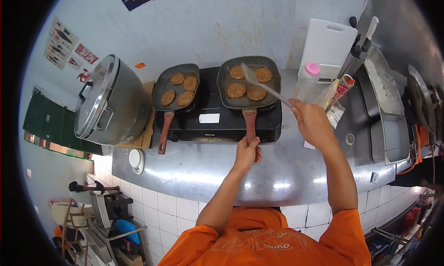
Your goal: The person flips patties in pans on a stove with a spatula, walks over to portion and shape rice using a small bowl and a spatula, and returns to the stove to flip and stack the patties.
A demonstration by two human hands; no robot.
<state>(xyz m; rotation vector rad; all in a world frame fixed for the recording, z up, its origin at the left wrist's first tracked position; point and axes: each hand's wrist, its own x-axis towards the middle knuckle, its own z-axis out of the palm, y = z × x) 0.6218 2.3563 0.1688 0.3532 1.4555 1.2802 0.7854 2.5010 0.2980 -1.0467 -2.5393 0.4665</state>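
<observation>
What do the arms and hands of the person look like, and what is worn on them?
Both hands, left hand and right hand, are bare, without gloves or visible jewellery. The forearms are uncovered; short orange sleeves of a T-shirt end near the elbows.

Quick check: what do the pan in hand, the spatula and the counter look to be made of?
Right pan: dark, matte, likely nonstick-coated metal; its handle is reddish-brown, maybe plastic or wood-look. Spatula: pale grey and glinting, probably steel. Counter: stainless steel, judging by its bright reflections.
</observation>
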